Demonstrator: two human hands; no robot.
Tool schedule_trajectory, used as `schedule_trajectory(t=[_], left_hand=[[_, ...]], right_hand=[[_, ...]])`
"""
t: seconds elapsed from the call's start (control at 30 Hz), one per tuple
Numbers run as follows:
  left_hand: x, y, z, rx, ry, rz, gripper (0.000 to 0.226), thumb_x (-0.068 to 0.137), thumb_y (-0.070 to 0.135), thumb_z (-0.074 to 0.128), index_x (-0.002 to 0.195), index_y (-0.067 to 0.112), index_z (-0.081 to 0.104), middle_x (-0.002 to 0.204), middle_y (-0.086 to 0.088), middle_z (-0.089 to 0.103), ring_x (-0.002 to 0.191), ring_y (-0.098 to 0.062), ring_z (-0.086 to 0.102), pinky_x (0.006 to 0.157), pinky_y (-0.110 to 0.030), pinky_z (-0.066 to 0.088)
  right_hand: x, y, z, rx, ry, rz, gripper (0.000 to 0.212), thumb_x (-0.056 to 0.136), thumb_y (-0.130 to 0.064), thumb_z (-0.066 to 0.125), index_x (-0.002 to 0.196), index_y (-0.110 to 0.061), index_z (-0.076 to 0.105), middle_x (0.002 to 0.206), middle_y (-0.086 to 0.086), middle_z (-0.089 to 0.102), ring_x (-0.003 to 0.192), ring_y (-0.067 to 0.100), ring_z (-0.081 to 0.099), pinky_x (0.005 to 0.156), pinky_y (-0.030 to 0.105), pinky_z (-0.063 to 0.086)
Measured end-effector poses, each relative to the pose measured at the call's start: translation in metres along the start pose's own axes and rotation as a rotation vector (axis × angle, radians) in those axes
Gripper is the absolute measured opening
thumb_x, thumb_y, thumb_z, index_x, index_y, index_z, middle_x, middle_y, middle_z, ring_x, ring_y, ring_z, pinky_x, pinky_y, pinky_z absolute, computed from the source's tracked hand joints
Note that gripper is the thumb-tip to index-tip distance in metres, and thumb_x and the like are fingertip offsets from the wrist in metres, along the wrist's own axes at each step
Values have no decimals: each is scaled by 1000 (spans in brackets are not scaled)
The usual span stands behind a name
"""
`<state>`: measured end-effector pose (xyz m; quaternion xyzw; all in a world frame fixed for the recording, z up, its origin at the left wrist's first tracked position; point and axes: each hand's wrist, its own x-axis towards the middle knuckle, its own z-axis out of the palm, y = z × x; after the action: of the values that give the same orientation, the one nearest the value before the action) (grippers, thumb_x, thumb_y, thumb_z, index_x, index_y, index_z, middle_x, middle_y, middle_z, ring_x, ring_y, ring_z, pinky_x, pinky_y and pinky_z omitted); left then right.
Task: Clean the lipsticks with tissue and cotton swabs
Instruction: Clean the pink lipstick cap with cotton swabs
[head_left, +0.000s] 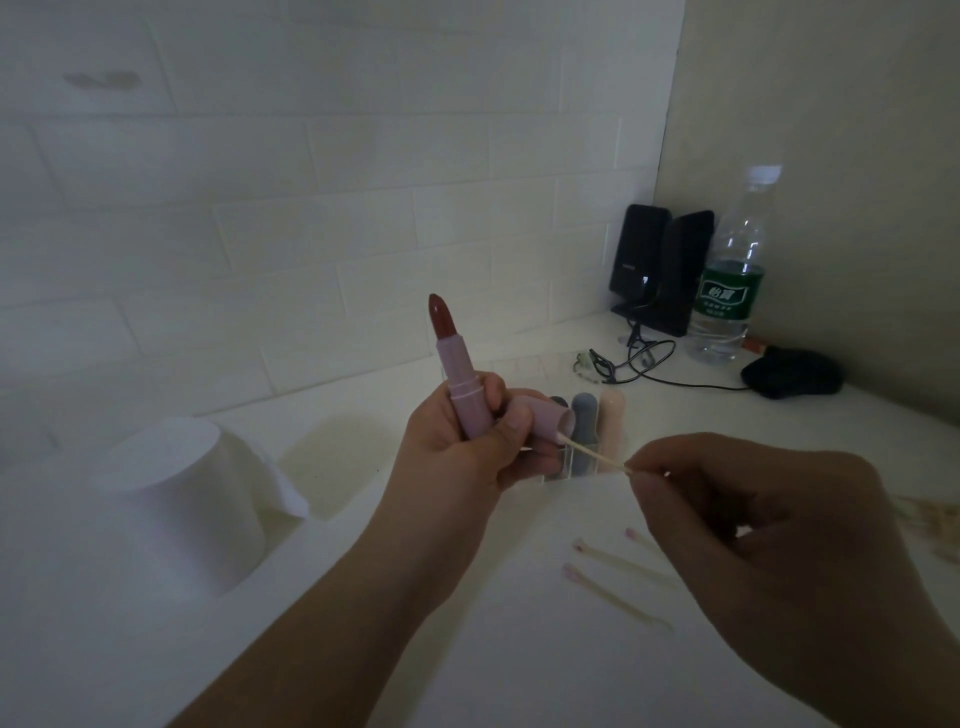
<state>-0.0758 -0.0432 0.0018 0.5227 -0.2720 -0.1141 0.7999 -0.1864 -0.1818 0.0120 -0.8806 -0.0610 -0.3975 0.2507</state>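
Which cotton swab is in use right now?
Start at the left hand, which grips the open pink lipstick and its cap. The swab runs from the cap's mouth to the right hand. The used swabs lie flat on the table.

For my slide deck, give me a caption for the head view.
Left hand holds open lipstick and cap; right hand swabs cap with cotton swab.

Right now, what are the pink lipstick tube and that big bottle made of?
Lipstick tube: probably plastic, with a smooth, matte pink look. Bottle: clear, thin plastic; you can see through it, and it has a green label.
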Motion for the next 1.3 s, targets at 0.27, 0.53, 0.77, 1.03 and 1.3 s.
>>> schedule_trajectory(t=[0.27,0.53,0.77,1.03,1.3], left_hand=[[1,-3,-3,-55,-4,-94,17,72,9,58,79,9,44,80,-19,66,57,-18,59,53,-24,52],[-2,4,2,-216,-46,-299,25,77,14,51,58,9,67,67,-8,64,52,-11,54,46,-19,51],[0,2,2,-143,-18,-248,20,76,18,55,71,1,62,69,-10,66,52,-12,53,46,-19,50],[2,0,-1,-116,-2,-208,25,73,16,62,91,2,51,85,-25,62,54,-15,56,48,-21,51],[1,2,-2,-91,2,-146,17,72,11,60,81,8,46,79,-21,62,56,-17,60,52,-24,54]], right_hand=[[1,11,0,-170,45,32,21,73,-6,78,68,-23,68,42,-16,49,60,2,56,49,-1,35],[2,2,-9,-64,171,36,9,81,-17,62,75,-24,65,53,-21,54,65,-11,58,52,-3,36],[5,11,-3,-70,109,47,10,76,-13,61,71,-21,62,53,-14,55,62,1,58,50,3,40],[2,13,3,-118,68,12,9,81,-16,70,74,-22,70,52,-11,58,63,7,57,54,3,41],[1,5,-2,24,45,-1,10,84,-27,59,78,-32,65,50,-11,56,45,10,53,42,8,36]])
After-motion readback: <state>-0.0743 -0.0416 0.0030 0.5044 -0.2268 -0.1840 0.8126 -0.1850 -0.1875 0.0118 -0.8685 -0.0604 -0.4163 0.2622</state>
